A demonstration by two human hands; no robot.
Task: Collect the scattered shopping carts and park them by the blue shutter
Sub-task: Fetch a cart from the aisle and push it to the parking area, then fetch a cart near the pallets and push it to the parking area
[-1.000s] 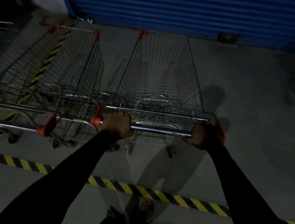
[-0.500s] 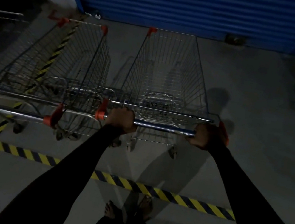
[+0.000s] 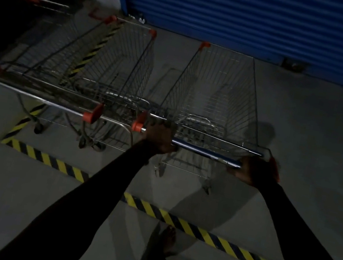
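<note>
By blue shutter (image 3: pixel 254 18), hands (image 3: pixel 160 137) (image 3: pixel 252 170) gripping cart handle (image 3: pixel 205 152)

A dim store loading area: blue shutter (image 3: pixel 254 18), wire shopping carts (image 3: pixel 213 96), hazard-striped floor tape (image 3: pixel 205 232).

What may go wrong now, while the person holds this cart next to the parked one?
1. The cart stands close beside the parked cart; steering left may knock them together near the left hand.
2. The bare foot is behind the cart's wheels; pulling back might roll onto it.
3. The shutter is near ahead; a hard push may hit it.
</note>
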